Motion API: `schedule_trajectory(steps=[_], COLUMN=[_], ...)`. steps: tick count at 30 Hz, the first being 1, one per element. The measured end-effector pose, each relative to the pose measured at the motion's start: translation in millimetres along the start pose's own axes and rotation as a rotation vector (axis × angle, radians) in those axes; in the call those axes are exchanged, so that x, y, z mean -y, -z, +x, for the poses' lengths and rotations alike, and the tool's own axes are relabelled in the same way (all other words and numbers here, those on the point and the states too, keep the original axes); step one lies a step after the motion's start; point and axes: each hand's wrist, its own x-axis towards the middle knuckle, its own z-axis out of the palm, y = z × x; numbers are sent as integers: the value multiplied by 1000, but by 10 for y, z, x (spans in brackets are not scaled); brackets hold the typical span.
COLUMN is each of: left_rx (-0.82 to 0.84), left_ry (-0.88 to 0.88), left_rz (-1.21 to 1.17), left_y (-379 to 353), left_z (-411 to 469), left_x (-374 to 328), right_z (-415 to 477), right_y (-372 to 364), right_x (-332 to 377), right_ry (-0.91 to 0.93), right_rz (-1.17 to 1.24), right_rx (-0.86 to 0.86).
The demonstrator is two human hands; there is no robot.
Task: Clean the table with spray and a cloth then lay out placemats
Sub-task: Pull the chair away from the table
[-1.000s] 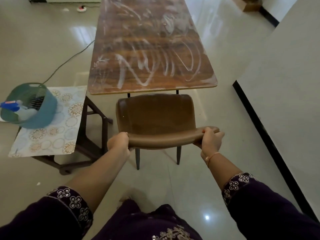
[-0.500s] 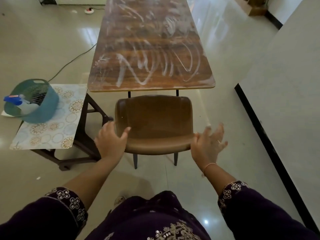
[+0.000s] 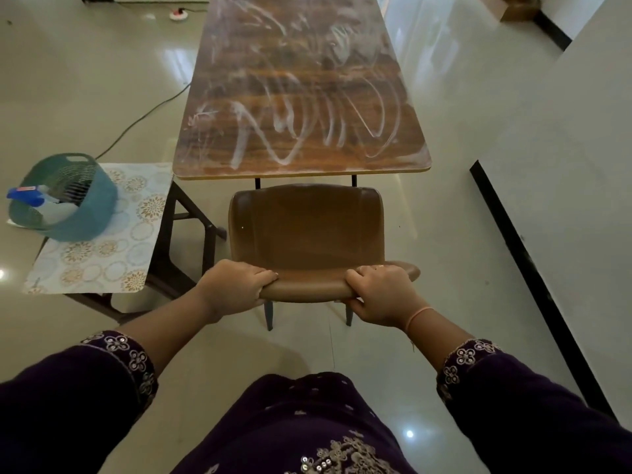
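Observation:
A long wooden table [image 3: 301, 97] stretches away from me, its top smeared with white streaks. A brown padded chair [image 3: 307, 230] stands at its near end, facing the table. My left hand [image 3: 236, 289] grips the left part of the chair's top edge and my right hand [image 3: 379, 295] grips the right part. To the left, a patterned placemat [image 3: 102, 248] lies on a low dark stand [image 3: 184, 241]. On the mat sits a teal basket [image 3: 78, 200] holding a spray bottle [image 3: 30, 196] with a blue head. I see no cloth.
A black cable [image 3: 143, 118] runs across the glossy tiled floor left of the table to a socket strip [image 3: 179, 13] at the back. A white wall with a black skirting [image 3: 533, 268] closes in on the right. A cardboard box [image 3: 516, 6] stands far right.
One second ago both hands held the chair's top edge; half a second ago they were off it with fingers spread. Now both grip the edge again, closer together.

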Motion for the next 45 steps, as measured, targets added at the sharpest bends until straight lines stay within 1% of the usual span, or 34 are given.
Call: schedule_trajectory(steps=[3,6,10,14,16,17,19,23,26,28,30,34,36,38,41,45], left_rx=[12,8,65,56,52,83,195,477,580,585,574,474,425,392,315,277], left_ry=[39,33,53,79,138,188,277,380,490,539,586,719,783,799,819,891], left_rz=[-10,-30,-64,-90,-137,-170,-256,-499,-598,-600,-572,-484,-456,-414,-369,-371], left_y=[61,44,-91,-102,-73,-59,-40,-119,-191,-264,-340,-403,-406,-418,-396,-390], left_z=[41,-69,-262,-257,-236,-217,-138,261,727,1063,1382,2153,2415,2793,3252,3672], left_x=[103,117,44,31,-10,-41,-89,-249,-508,-695,-852,-1119,-1181,-1315,-1433,-1508], right_z=[92,66,-32,-22,-20,-20,13,140,163,112,47,-134,-160,-235,-247,-147], right_y=[79,65,-21,-17,8,28,64,122,134,120,86,-21,-58,-76,-70,-79], right_x=[-2,141,306,260,262,268,262,172,21,-198,-482,-1266,-1528,-1897,-2350,-2855], right_ry=[-19,-13,-1,4,-16,-21,-48,-221,-229,-245,-272,-246,-223,-211,-184,-159], right_rz=[-3,1,-5,-1,38,61,117,388,436,462,477,292,203,172,160,134], right_rx=[-41,-104,-73,-91,-41,-1,65,144,250,333,367,307,340,359,310,268])
